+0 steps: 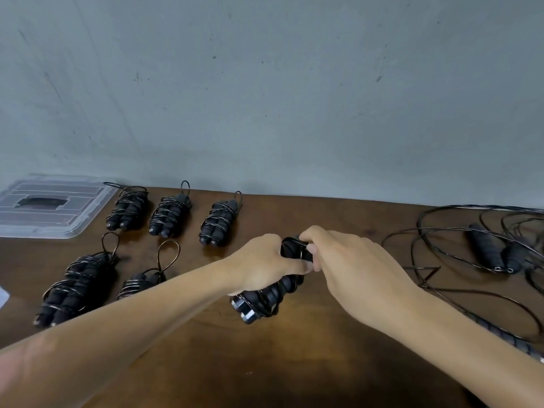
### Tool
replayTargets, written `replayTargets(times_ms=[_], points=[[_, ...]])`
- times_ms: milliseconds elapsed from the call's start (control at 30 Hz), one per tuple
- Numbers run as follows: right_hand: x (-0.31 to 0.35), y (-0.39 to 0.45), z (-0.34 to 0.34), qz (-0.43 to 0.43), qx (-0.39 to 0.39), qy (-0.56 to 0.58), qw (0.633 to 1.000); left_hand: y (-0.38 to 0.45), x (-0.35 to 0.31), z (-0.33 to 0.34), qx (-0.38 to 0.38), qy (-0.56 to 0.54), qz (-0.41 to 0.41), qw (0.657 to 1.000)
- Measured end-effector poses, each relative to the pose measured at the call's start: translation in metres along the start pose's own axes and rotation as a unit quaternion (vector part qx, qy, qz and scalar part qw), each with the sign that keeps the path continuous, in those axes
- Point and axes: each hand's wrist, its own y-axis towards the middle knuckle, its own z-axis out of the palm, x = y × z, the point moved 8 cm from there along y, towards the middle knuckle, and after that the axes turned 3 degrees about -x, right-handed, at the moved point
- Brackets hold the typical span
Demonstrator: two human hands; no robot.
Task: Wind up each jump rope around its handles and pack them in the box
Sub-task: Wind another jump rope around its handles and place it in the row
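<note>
Gripping wound rope (266, 293) mid-table (294, 363), left hand (262, 263) clamped round handles, right hand (347, 260) pinching its top end, five bundles (173, 214) toward left edge

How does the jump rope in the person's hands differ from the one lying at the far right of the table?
The held jump rope has its cord wound tightly around the paired handles; the right-hand jump rope has its cord spread in loose loops over the table. The held one is gripped by the left hand and pinched by the right hand; the other lies untouched. Both have black ribbed handles and a thin dark cord.
</note>
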Motion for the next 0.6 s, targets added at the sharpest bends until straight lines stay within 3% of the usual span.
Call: replayTargets(times_ms=[267,600], points=[[-0.021,-0.024,0.004,0.044,-0.053,0.096,0.993,-0.012,-0.004,-0.001,-0.004,-0.222,-0.027,0.975],[-0.045,-0.037,0.014,0.059,-0.055,0.196,0.977,-0.022,-0.010,-0.001,0.047,-0.313,-0.010,0.949]])
